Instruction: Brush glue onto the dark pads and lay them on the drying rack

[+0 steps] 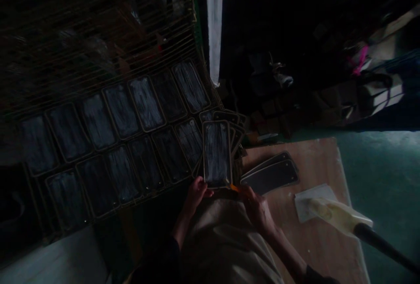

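Observation:
The picture is very dark. My left hand (pixel 197 191) pinches the lower left corner of a dark rectangular panel (pixel 216 152) with a pale rim and whitish streaks. In my right hand (pixel 257 207) is a small orange-handled tool (pixel 234 187); its tip meets the panel's lower right corner, and its exact kind is too dim to tell. Behind the held panel, several similar panels (pixel 226 116) lie fanned in an overlapping pile. Two rows of streaked panels (pixel 146 102) spread leftward on a wire rack (pixel 193 47).
On the wooden board (pixel 315 161) at my right lie two plain dark panels (pixel 272 174). Beside them, a pale-headed, black-handled tool (pixel 341 216) rests on a white pad (pixel 302 209). A white post (pixel 215 21) rises behind the rack. Cluttered boxes (pixel 380 91) stand at the back right.

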The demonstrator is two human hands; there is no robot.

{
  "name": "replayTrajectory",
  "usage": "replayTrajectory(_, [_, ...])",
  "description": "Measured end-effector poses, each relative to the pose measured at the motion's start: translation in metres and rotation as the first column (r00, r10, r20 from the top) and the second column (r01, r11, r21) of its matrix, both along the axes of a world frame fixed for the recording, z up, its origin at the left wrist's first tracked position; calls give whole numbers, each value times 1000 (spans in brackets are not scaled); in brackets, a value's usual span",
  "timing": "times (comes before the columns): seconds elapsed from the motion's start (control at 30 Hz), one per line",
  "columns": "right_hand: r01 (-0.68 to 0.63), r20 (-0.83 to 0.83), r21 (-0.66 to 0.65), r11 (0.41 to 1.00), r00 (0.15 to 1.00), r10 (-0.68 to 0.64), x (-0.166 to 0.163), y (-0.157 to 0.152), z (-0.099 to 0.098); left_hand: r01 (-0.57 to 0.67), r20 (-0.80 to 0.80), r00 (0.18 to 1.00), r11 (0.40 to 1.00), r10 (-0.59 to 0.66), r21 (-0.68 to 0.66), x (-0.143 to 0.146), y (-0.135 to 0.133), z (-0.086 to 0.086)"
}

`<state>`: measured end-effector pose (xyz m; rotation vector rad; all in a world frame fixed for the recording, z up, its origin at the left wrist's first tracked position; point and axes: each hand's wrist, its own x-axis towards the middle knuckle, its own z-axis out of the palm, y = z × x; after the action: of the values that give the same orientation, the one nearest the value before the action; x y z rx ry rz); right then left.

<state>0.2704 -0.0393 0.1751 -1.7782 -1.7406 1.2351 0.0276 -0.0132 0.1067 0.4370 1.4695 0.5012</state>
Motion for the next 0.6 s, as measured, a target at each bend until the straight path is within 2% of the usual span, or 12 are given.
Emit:
replayTrajectory(0.1, [149,-35,49,988,988,-147,9,4,11,-20,6,1000,1000,21,-8,2,4,16])
replayTrajectory(0.2, [322,-27,138,936,946,-322,20,16,17,-21,47,999,1000,20,20,-1,13,40])
replayTrajectory(0.4, [553,9,182,813,826,-564,33,15,8,118,103,984,970,-142,214,-23,58,96])
replayTrajectory(0.5, [648,16,208,733,747,-665,25,10,5,120,79,985,946,-150,301,-43,91,108])
replayTrajectory(0.6, [699,24,223,680,693,-720,13,9,8,70,43,995,920,-94,386,-66,130,110])
